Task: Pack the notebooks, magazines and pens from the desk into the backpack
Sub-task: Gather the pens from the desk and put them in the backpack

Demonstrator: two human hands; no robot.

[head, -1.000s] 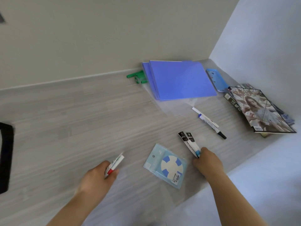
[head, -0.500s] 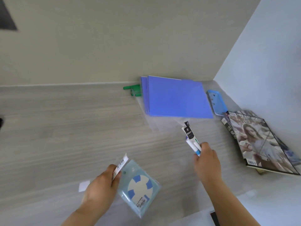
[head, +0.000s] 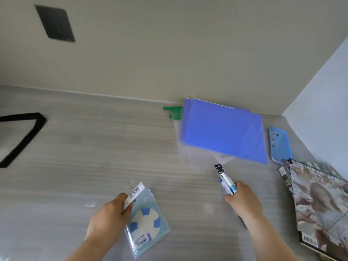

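Observation:
My left hand point(head: 110, 215) grips a white barcoded pen pack point(head: 133, 194) together with a light blue packet point(head: 148, 223) that has a white and blue ring inside. My right hand point(head: 243, 201) is closed on a bundle of pens point(head: 226, 179) whose tips point up and left. Two blue notebooks point(head: 224, 130) lie stacked at the back of the desk against the wall. A pile of magazines point(head: 320, 202) lies at the right edge. The backpack's body is out of view.
A blue phone case point(head: 279, 143) lies between the notebooks and the magazines. A green plastic piece point(head: 174, 111) sits left of the notebooks, and a clear sleeve point(head: 190, 157) lies under them. A black strap point(head: 24, 134) shows at the far left. Walls close off the back and right.
My left hand has taken hold of the blue packet as well as its pen pack. My right hand has gathered the loose marker off the desk. The view has tilted up.

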